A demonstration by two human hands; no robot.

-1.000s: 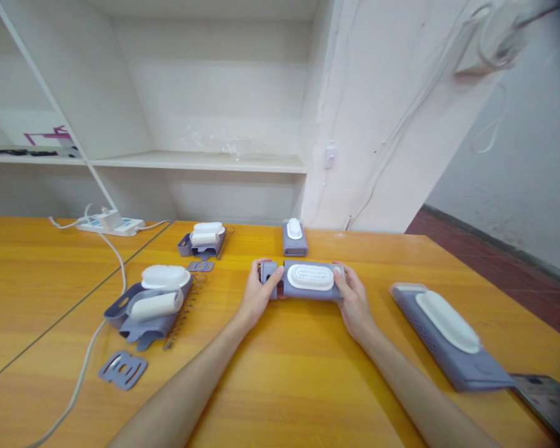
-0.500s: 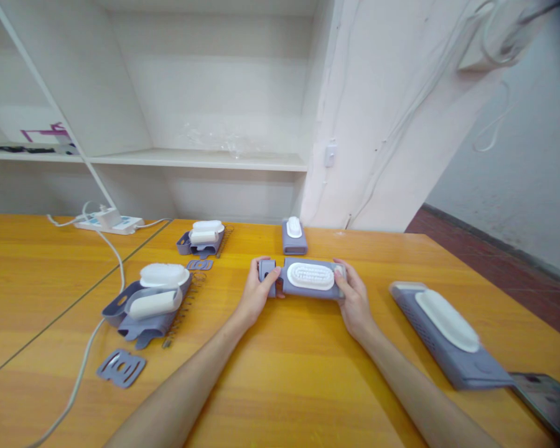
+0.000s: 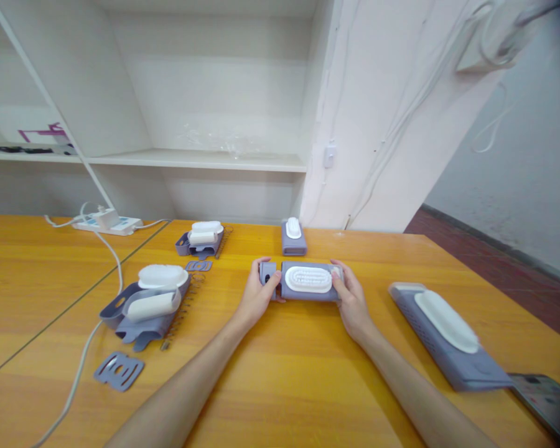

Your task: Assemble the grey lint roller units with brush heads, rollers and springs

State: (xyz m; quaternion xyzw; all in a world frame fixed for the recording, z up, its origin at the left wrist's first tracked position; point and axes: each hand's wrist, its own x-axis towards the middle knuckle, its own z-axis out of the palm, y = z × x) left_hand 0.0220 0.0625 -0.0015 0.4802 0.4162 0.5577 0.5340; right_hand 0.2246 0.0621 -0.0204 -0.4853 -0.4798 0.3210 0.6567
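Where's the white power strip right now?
In the head view the white power strip lies at the back left of the table, below the shelf, left of the farther pile of grey and white parts.

A power strip (image 3: 107,222) is seen at the far left of the wooden table (image 3: 284,386). Its white cable (image 3: 76,379) is trailed past a grey-and-white assembly (image 3: 144,305) and a flat grey plate (image 3: 119,371). A long grey unit (image 3: 448,339) is laid at the right.

A grey-lilac oblong case (image 3: 308,289) with a white ribbed oval pad on top lies flat on the table (image 3: 284,373), its two short ends between the fingers (image 3: 273,279).
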